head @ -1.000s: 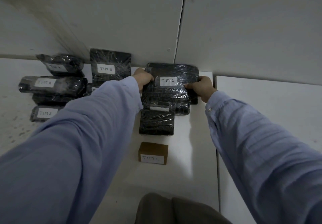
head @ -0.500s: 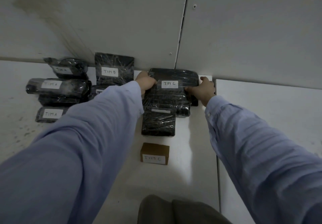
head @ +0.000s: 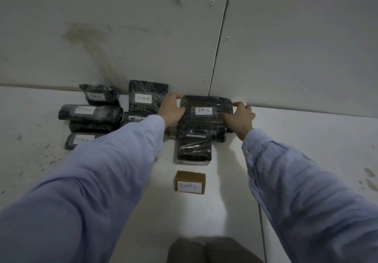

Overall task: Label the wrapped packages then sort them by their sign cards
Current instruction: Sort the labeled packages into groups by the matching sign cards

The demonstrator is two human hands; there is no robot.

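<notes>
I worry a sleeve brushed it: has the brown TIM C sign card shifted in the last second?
No. The TIM C sign card keeps the same small gap in front of the nearest wrapped package, left edges still roughly aligned.

black wrapped packages, brown sign card, blue sleeves

The white tabletop (speckled with dark marks toward its left and right edges) runs back to the wall. On it stand a brown sign card marked TIM C, the black-wrapped TIM C pile just behind it, and a TIM A pile further left.
</notes>
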